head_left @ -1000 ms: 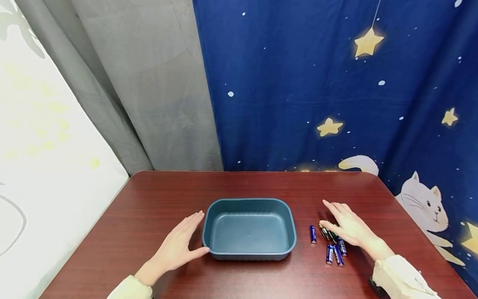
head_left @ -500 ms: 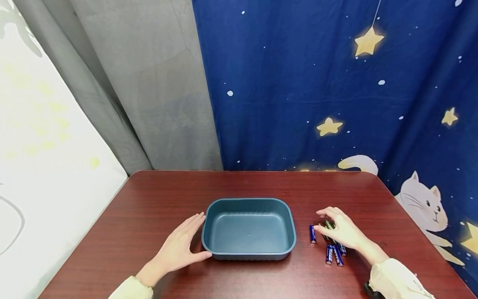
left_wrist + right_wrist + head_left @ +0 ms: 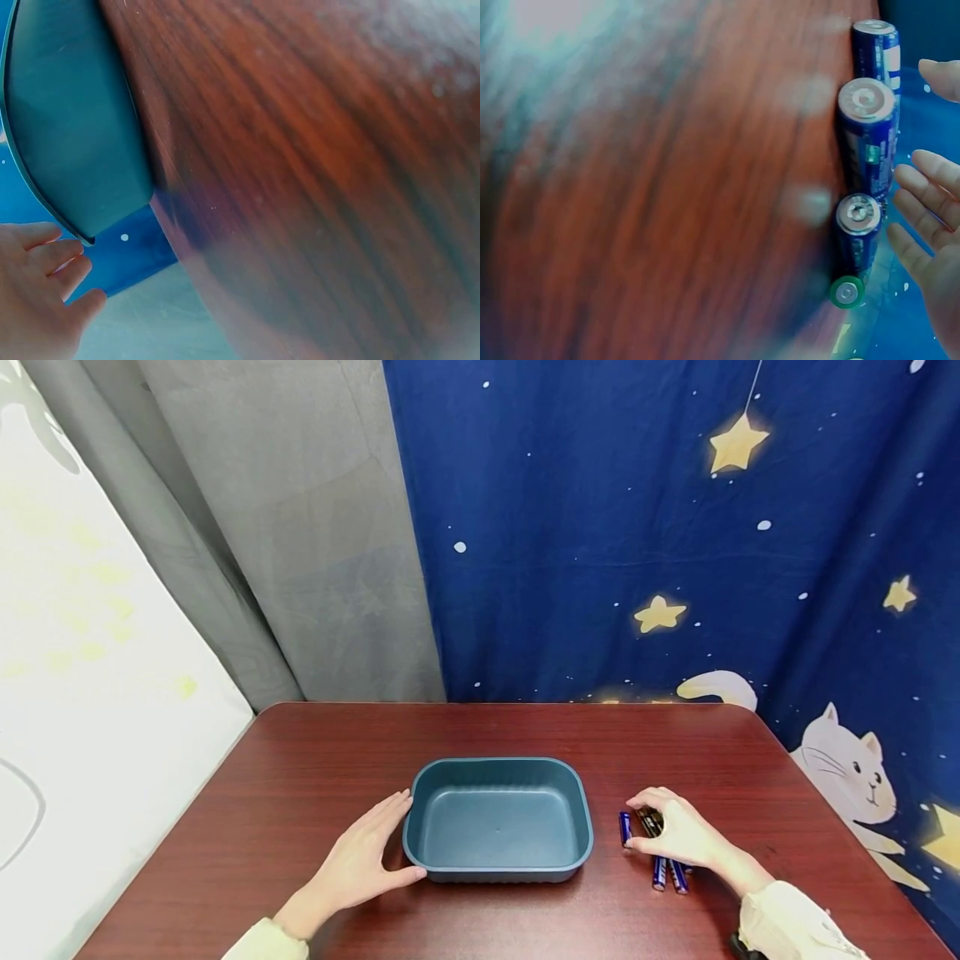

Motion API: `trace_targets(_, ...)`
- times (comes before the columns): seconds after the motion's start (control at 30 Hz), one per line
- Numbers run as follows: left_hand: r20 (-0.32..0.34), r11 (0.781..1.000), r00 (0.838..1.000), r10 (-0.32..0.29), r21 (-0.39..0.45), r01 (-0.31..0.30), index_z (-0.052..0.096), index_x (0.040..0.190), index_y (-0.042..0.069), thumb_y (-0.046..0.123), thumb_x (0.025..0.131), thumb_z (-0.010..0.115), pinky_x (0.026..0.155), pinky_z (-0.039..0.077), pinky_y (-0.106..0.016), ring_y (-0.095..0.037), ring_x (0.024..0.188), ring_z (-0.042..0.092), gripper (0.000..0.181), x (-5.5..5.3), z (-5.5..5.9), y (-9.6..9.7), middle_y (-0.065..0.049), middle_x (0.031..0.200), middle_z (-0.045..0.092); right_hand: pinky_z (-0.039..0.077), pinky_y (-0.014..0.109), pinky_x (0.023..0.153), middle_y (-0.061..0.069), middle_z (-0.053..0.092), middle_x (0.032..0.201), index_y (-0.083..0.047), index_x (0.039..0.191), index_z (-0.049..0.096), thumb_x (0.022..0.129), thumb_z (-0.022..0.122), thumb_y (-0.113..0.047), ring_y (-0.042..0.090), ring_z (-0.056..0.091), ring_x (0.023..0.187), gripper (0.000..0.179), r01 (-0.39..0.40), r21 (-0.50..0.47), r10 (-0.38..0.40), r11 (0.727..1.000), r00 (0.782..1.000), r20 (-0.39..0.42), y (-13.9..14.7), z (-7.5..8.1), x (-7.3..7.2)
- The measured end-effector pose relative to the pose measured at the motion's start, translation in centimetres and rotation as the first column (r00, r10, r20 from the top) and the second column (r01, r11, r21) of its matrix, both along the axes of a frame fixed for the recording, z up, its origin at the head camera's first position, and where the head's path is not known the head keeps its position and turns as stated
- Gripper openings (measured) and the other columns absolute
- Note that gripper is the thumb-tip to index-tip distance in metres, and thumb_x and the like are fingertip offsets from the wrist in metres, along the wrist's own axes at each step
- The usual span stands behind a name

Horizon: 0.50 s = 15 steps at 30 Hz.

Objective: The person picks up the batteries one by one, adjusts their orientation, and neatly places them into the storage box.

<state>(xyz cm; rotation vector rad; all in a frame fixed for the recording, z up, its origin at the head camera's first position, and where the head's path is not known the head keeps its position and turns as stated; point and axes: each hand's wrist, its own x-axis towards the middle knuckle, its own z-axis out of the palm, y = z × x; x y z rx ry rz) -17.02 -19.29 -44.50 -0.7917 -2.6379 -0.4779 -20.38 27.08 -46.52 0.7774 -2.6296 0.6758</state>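
Note:
A teal plastic box sits mid-table. At its left side is my left hand, fingertips along the side and thumb at the near corner; the left wrist view shows those fingers extended beside the rim. Over a small group of batteries on the right hovers my right hand, thumb and forefinger spread. Their tips bracket a lone blue battery. Two more blue batteries lie nearer me, while darker ones are partly hidden beneath the hand. In the right wrist view, a green-ringed battery end shows.
The dark red wooden table has rounded far corners. Behind it hang a grey curtain and a blue star-patterned curtain. A white drape runs along the left side.
My right hand has moved left and toward me, its thumb and forefinger coming down to either side of the lone battery. The left hand has shifted slightly closer against the box.

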Motion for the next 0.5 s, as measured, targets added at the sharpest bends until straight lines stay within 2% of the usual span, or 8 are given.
trace_targets(0.17,0.008,1.000,1.000,0.004,0.005,-0.004,0.047,0.131,0.003,0.062,0.069,0.065,0.098,0.036,-0.040,-0.026,0.126,0.040,0.088,0.07,0.00,0.07,-0.010,0.136,0.045,0.046,0.028,0.074,-0.009,0.058,0.092,-0.015,0.094,0.065,0.055,0.084,-0.032,0.006,0.051,0.085,0.046,-0.016,0.015,0.016,1.000,1.000,-0.019,-0.18,-0.08,0.07)
trace_targets(0.5,0.015,0.999,0.999,0.035,0.010,-0.036,0.046,0.132,0.003,0.059,0.070,0.066,0.098,0.037,-0.041,-0.026,0.126,0.040,0.086,0.14,-0.34,0.10,-0.010,0.136,0.044,0.046,0.028,0.074,-0.009,0.056,0.090,-0.015,0.090,0.064,0.054,0.083,-0.031,0.006,0.048,0.086,0.044,0.001,0.084,0.003,0.996,0.999,-0.043,-0.32,-0.31,-0.12)
